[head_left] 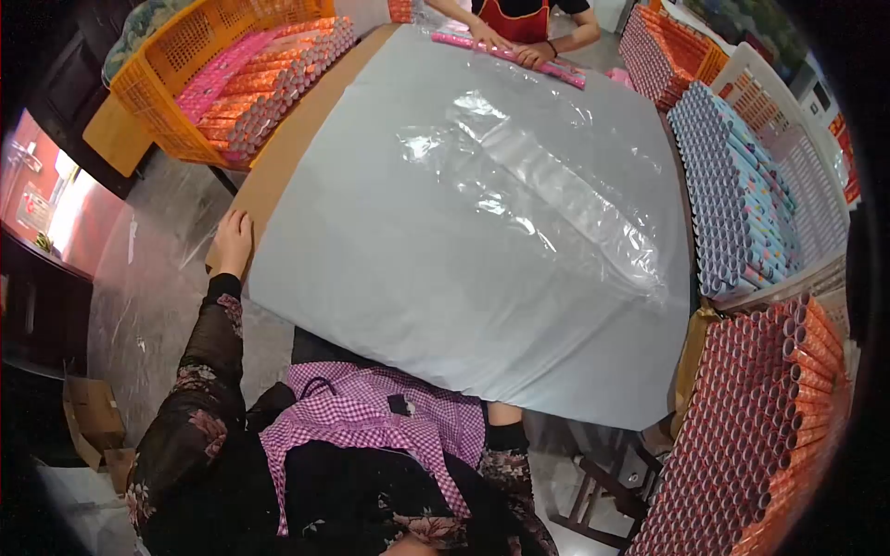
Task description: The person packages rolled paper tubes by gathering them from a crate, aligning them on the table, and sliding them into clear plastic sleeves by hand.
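My left hand (234, 245) is at the near left corner of the table, its fingers bent over the edge of a brown board (278, 182). A grey cloth (362, 250) covers most of the tabletop beside it. My right wrist (505, 414) shows just below the near edge of the cloth; the hand itself is hidden beneath. On the cloth lies a long stretch of clear plastic film (556, 185), creased and shiny. Across the table, a person in a red apron (515, 26) has both hands on a pink patterned roll (565, 74).
An orange crate (148, 111) of orange and pink rolls stands at the back left. Along the right side are stacked blue rolls (742, 204), a white crate (820, 195) and a tall stack of red-orange rolls (742, 417). A wooden stool (603, 500) stands under the near right corner.
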The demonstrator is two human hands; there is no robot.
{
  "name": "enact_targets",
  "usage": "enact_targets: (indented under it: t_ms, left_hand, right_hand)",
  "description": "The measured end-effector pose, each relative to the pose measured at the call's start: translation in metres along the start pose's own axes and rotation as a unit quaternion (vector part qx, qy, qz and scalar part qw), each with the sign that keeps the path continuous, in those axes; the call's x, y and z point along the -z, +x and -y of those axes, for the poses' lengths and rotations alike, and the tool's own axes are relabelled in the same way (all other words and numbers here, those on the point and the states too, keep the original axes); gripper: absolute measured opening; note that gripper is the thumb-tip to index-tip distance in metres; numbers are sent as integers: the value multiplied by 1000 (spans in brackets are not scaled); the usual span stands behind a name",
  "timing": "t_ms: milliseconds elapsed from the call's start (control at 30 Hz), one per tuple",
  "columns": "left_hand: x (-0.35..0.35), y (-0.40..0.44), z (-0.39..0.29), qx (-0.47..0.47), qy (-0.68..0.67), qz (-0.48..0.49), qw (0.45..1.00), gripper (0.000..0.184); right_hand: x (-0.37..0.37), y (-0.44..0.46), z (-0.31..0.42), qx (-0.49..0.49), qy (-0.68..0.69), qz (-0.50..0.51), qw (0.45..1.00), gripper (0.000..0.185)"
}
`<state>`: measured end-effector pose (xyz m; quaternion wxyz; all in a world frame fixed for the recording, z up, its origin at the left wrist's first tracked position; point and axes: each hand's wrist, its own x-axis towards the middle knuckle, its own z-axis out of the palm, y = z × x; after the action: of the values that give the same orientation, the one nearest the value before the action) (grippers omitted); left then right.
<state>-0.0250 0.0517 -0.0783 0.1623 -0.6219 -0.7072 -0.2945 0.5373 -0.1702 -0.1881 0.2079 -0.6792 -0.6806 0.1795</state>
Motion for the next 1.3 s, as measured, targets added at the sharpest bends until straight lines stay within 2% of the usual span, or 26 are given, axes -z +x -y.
enact_targets:
  t_ms: [33, 67, 100, 167, 233, 300, 433, 567, 633, 833, 900, 967, 1033, 1100, 1167, 1200, 1267, 1300]
  left_hand:
    - [0, 1, 1, -4, 5, -10, 1000, 31]
    - [7, 5, -10, 11, -2, 12, 1000, 31]
    - [10, 5, -12, 7, 0, 7, 1000, 31]
    - [13, 4, -18, 14, 6, 11, 1000, 31]
    - [12, 5, -16, -1, 10, 2, 1000, 30]
    - [12, 6, -15, 19, -12, 21, 1000, 31]
    - [10, 4, -10, 29, 4, 32, 999, 33]
    - [20, 5, -24, 53, 5, 44, 998, 33]
    - [20, 7, -25, 51, 3, 44, 998, 32]
    - [0, 4, -8, -13, 13, -31, 999, 28]
    - [5, 3, -12, 3, 14, -6, 1000, 28]
    - [9, 3, -18, 13, 10, 2, 1000, 28]
    - [14, 4, -25, 24, 6, 7, 1000, 28]
    - [21, 3, -34, 13, 27, -9, 1000, 27]
    - [33, 4, -46, 29, 34, 11, 999, 28]
    - [38, 5, -47, 39, 40, 33, 998, 29]
    - [22, 3, -28, 4, 24, -1, 1000, 31]
    - [43, 4, -49, 33, 16, 17, 999, 31]
  right_hand:
    - [-4, 4, 2, 16, 4, -16, 1000, 58]
    - [-15, 8, 0, 71, -30, -93, 993, 58]
    - [-14, 8, -1, 72, -26, -98, 992, 58]
    - [-9, 6, -5, 70, 24, -49, 996, 59]
    - [-4, 7, -8, 88, -25, -34, 995, 60]
    - [5, 2, -7, 39, 52, -12, 998, 61]
    - [-10, -9, -15, 36, -59, -29, 997, 57]
    - [16, -4, 4, 40, 19, -22, 999, 52]
    - [25, -6, 16, 37, 0, 45, 998, 47]
    - [33, -9, 70, 55, -4, -48, 997, 33]
    - [40, -18, 77, 64, -6, 14, 998, 31]
    - [41, -19, 80, 87, -17, 5, 996, 29]
    - [50, -18, 86, 57, -28, 150, 987, 29]
    - [57, -17, 94, 77, -54, 160, 983, 27]
    - [60, -17, 97, 138, 97, 145, 975, 27]
    - [57, -14, 95, 182, 184, 169, 951, 28]
    - [77, -10, 107, 218, 229, 217, 924, 29]
    - [89, -5, 114, 242, 274, 255, 895, 32]
